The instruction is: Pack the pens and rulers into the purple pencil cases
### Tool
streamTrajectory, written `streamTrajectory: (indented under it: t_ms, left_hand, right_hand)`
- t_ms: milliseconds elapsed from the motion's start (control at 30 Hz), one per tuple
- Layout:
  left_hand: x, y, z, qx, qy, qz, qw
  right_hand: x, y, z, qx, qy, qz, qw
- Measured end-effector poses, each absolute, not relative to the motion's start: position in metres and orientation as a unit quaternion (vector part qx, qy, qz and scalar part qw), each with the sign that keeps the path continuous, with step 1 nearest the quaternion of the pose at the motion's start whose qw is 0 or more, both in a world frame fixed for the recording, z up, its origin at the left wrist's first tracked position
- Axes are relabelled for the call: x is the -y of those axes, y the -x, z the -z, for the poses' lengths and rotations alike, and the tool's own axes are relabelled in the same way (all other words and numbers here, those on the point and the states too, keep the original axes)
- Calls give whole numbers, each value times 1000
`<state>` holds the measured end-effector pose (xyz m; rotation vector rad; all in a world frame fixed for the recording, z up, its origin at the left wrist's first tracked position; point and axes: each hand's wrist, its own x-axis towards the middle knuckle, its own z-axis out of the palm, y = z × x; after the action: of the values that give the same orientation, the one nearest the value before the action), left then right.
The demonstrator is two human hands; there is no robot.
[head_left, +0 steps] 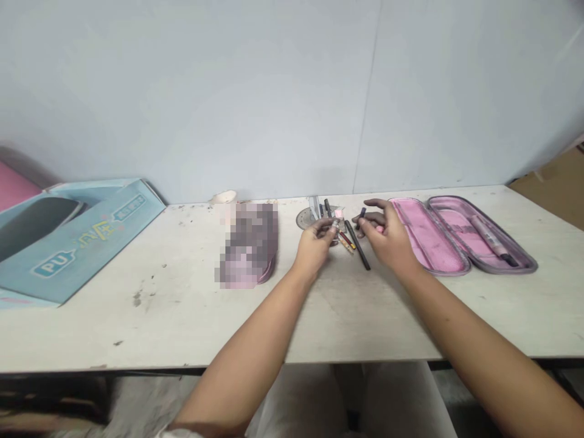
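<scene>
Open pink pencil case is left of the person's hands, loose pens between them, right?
No: the head view shows the open pink pencil case right of the left hand and right hand, not left; the loose pens are between them.

The pencil case's lining [426, 234] is pink cloth; the tabletop [150, 316] looks matt, scuffed.

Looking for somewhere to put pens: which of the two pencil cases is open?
The pink-lined case right of the right hand, lying spread in two halves; the blurred pouch looks shut.

bright flat light, faint shadow under the left hand [314, 246]
</scene>
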<state>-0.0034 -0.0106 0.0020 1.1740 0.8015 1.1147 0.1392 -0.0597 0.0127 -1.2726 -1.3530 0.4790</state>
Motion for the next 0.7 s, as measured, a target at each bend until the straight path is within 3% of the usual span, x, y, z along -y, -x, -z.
streamTrajectory:
  t_ms: [133, 267, 400, 533, 700]
  left_hand:
    - [16, -2, 2, -330, -574, -459, 592]
    - [19, -5, 3, -315, -603, -451, 578]
    - [20, -5, 2, -323, -612, -443, 570]
    - [22, -4, 1, -308, -599, -453, 584]
    - [20, -2, 4, -310, -620, -478, 540]
  right_hand:
    - [58, -140, -14, 523, 487, -258, 650]
    - [56, -136, -12, 523, 493, -280, 636]
    - [59, -133, -10, 566, 563, -178, 575]
    - [66, -131, -10, 663, 599, -4, 450]
    - [68, -128, -2, 718, 588, 71, 366]
